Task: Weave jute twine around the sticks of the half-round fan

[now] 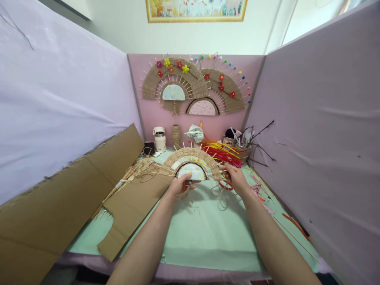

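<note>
A half-round woven fan (190, 153) of brown twine on thin sticks is held up over the table. Its inner half-circle is pale flowered cloth (197, 173) with a dark rim. My left hand (181, 185) grips the fan at the bottom middle, thumb on the cloth and fingers behind. At the fan's right end, the fingers of my right hand (236, 177) are pinched together by the stick tips. Loose twine (222, 202) hangs in loops below that hand and appears to run up into its fingers. The fingertips are partly hidden.
Cardboard pieces (139, 202) lie on the left. Red and yellow pipe cleaners (221, 153), a twine spool (176, 136), a white bottle (160, 139) and a pot of tools (244, 150) stand behind. Finished fans (175, 75) hang on the pink back panel. Twigs (264, 130) stick out right.
</note>
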`<act>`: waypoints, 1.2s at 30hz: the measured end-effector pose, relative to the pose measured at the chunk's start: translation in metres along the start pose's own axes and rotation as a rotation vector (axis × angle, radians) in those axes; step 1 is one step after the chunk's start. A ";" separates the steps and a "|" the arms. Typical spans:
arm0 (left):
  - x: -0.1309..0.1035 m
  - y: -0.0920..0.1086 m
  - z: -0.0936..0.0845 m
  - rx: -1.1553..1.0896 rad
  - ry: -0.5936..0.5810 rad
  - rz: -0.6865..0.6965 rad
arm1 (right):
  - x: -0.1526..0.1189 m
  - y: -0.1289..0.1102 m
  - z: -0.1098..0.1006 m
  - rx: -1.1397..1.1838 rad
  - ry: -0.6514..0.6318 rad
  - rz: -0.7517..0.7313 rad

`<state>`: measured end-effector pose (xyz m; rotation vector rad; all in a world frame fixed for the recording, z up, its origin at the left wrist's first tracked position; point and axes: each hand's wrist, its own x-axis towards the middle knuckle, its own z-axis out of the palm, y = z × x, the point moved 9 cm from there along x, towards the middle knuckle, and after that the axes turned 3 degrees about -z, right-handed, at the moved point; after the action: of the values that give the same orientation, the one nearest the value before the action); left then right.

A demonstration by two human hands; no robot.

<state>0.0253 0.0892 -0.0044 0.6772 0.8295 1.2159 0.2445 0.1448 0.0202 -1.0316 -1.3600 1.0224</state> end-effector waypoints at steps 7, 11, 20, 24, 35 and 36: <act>-0.002 0.005 -0.003 0.049 0.058 0.050 | -0.011 -0.038 -0.014 -0.375 0.222 -0.343; 0.000 0.004 -0.006 0.073 0.080 0.066 | -0.013 -0.039 -0.014 -0.391 0.228 -0.363; -0.001 0.011 -0.008 -0.057 0.072 0.083 | -0.013 -0.043 -0.007 -0.287 0.128 -0.411; -0.002 0.011 -0.006 -0.118 0.052 0.064 | -0.009 -0.033 -0.007 -0.104 0.106 -0.330; -0.006 0.013 -0.004 -0.180 0.099 0.074 | -0.006 -0.004 0.019 0.199 -0.028 -0.096; -0.005 0.013 -0.005 -0.180 0.101 0.079 | -0.006 -0.005 0.018 0.173 -0.024 -0.102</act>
<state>0.0135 0.0871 0.0050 0.5096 0.7715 1.3875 0.2261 0.1371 0.0230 -0.8159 -1.3056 1.0584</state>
